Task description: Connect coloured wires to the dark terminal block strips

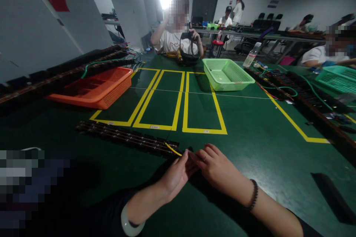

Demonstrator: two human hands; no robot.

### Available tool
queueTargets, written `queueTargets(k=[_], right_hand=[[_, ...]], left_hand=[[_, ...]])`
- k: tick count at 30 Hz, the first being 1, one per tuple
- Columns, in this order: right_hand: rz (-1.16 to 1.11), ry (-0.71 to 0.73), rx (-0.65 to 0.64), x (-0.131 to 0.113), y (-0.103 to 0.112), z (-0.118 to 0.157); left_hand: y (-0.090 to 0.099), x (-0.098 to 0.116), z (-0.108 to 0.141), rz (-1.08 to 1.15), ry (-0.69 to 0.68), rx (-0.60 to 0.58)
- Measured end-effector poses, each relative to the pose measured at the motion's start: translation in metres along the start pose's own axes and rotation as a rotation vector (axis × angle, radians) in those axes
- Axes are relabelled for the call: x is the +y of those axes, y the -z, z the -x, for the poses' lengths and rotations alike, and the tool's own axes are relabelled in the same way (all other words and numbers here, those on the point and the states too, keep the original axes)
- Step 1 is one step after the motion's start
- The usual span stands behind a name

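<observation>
On the green table lies a long dark strip (125, 137) with several thin metallic lines along it. From its right end a yellow wire (172, 149) curves toward my hands. My left hand (178, 177) is closed, thumb and fingers pinching the wire's free end. Close against it, my right hand (215, 163) is also closed, its fingertips meeting the left ones at the wire's tip. What exactly sits between the right fingertips is hidden. A ring and a dark beaded bracelet are on the right side, a pale bangle on the left wrist.
An orange basket (116, 89) stands at the left, a light green basket (228, 76) beyond the yellow taped rectangles (158, 126). More dark strips with wires (303, 96) lie at right, near a bottle (251, 55). A person (175, 39) sits opposite. A black piece (333, 196) lies at lower right.
</observation>
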State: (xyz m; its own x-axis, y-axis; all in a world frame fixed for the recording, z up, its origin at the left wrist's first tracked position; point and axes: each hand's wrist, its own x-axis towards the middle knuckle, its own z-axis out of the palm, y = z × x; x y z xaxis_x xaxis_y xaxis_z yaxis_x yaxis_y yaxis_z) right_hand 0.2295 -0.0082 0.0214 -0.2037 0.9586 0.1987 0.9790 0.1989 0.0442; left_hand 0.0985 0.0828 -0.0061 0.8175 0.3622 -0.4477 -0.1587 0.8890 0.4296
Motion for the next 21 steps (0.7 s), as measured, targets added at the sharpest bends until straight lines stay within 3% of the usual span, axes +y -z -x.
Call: queueTargets(k=[7, 14, 21], right_hand=[[-0.023, 0.079, -0.049, 0.012, 0.019, 0.000], [0.122, 0.212, 0.031, 0.018, 0.010, 0.001], [0.052, 0.341, 0.109, 0.010, 0.003, 0.009]], left_hand=[[0.004, 0.000, -0.003, 0.015, -0.025, -0.058], [0.008, 0.001, -0.003, -0.042, -0.011, 0.011], [0.006, 0.004, -0.002, -0.089, 0.037, 0.012]])
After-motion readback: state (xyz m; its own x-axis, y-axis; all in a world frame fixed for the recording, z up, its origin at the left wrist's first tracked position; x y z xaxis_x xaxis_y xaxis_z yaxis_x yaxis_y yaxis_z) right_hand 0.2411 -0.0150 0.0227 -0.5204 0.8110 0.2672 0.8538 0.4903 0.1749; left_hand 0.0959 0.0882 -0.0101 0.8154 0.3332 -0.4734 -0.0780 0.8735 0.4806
